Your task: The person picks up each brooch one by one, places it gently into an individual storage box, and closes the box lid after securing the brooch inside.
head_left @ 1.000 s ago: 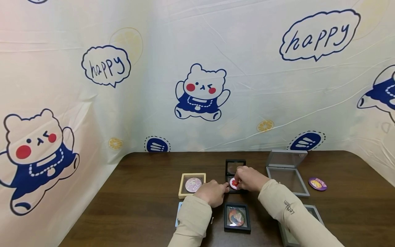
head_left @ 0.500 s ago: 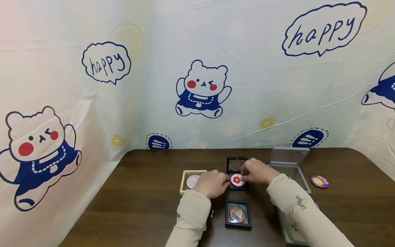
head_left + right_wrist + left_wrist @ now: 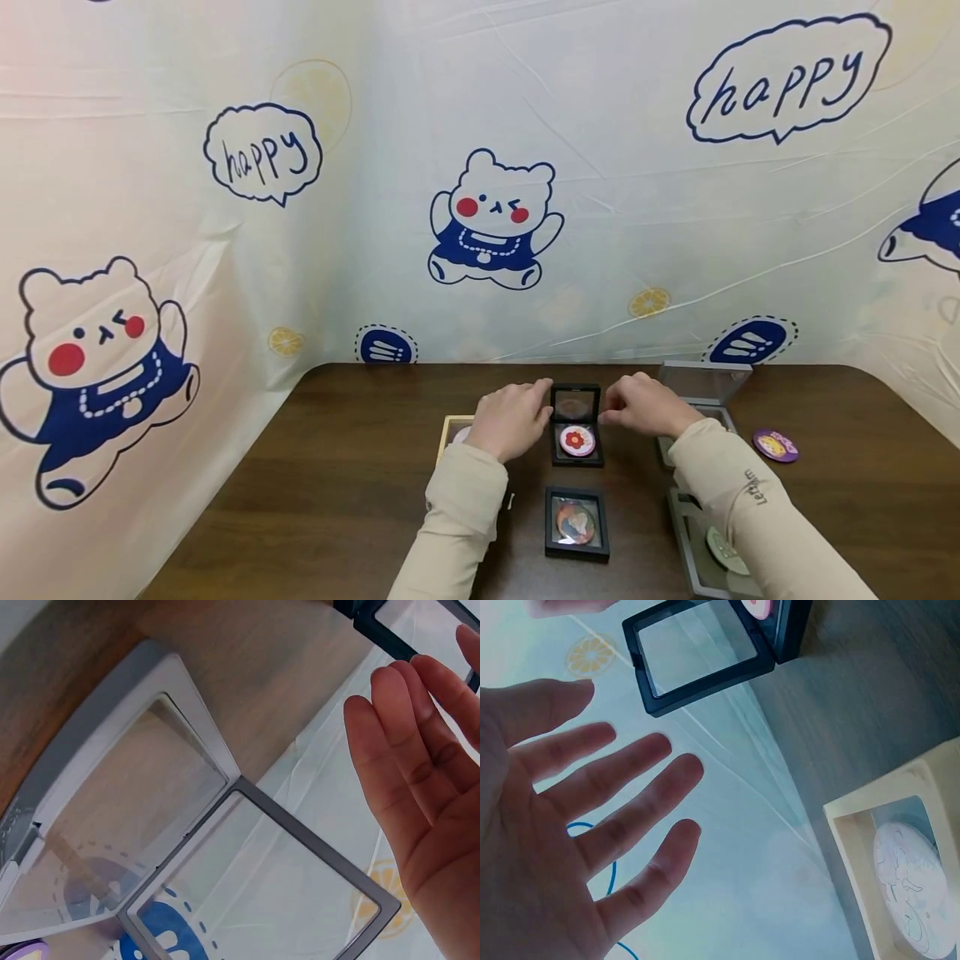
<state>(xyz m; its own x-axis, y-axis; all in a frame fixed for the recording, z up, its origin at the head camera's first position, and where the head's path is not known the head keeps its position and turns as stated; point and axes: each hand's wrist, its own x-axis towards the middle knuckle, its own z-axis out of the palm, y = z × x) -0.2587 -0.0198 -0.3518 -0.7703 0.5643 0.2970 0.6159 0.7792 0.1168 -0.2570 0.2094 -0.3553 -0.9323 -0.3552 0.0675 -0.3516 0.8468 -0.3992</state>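
Observation:
A small black display case [image 3: 555, 442] stands with its lid raised at the middle of the table. A round pin badge [image 3: 577, 440] with a red flower lies on the clear film of its lower half. My left hand [image 3: 513, 419] is at the left of the raised lid, fingers spread and holding nothing in the left wrist view. On the lid's other side, my right hand [image 3: 647, 406] has its fingers extended with nothing in them. Its fingertips overlap the lid [image 3: 382, 634] in the right wrist view; I cannot tell whether they touch it.
Nearer the front lies a closed black case [image 3: 551, 546] with a badge inside. A wooden-coloured case [image 3: 847, 832] is partly behind my left hand. To the right are an open grey case [image 3: 315, 847], a purple badge [image 3: 776, 446] and another grey case [image 3: 686, 542].
My right hand has let go of the flower badge, which now lies in the open black case, and moved right and up. My left hand has moved up beside the lid.

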